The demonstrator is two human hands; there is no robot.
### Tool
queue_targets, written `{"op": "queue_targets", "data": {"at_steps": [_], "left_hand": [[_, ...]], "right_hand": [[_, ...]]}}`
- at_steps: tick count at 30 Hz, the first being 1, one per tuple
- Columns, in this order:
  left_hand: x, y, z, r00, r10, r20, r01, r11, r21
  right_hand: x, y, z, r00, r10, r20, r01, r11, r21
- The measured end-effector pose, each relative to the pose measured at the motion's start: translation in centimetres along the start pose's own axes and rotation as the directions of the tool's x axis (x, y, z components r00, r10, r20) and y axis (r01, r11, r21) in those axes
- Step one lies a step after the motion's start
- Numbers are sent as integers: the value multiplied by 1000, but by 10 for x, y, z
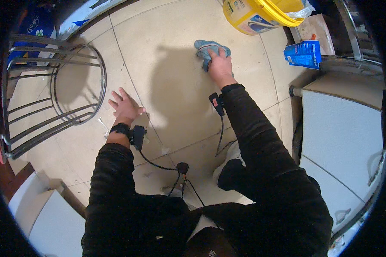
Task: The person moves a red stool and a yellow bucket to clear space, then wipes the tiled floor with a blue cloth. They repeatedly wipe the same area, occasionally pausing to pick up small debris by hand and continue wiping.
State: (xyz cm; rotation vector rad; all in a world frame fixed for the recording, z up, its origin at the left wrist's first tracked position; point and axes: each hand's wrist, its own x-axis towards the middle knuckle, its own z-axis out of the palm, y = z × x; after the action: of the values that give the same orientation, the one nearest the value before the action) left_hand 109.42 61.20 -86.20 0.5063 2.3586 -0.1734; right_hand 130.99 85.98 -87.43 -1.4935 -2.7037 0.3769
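Observation:
My right hand (221, 68) presses a crumpled blue-grey cloth (209, 46) against the beige tiled floor (183, 135). Its fingers rest over the near side of the cloth, and the palm side is hidden. My left hand (126, 106) is held out with fingers spread and holds nothing; whether it touches the floor I cannot tell. Beside it lie thin white scraps (103, 126). A black strapped device (137, 136) sits at my left wrist, and another device (216, 103) with a cable hangs by the right cuff.
To the left is a metal-framed stool (101, 80) tipped on its side. A yellow bucket (244, 17) stands at the top right, near a blue pouch (303, 54) and a metal rack (349, 30). White cabinets flank me at right (341, 128) and lower left (56, 221).

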Motion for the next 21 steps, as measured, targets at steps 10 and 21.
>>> {"op": "queue_targets", "data": {"at_steps": [10,21], "left_hand": [[5,1,2,1000,-13,23,13,1000,10],[6,-2,2,1000,17,16,-18,1000,19]], "right_hand": [[-19,-25,2,992,-93,-83,101,990,95],[-78,24,40,960,-277,-39,279,959,56]]}}
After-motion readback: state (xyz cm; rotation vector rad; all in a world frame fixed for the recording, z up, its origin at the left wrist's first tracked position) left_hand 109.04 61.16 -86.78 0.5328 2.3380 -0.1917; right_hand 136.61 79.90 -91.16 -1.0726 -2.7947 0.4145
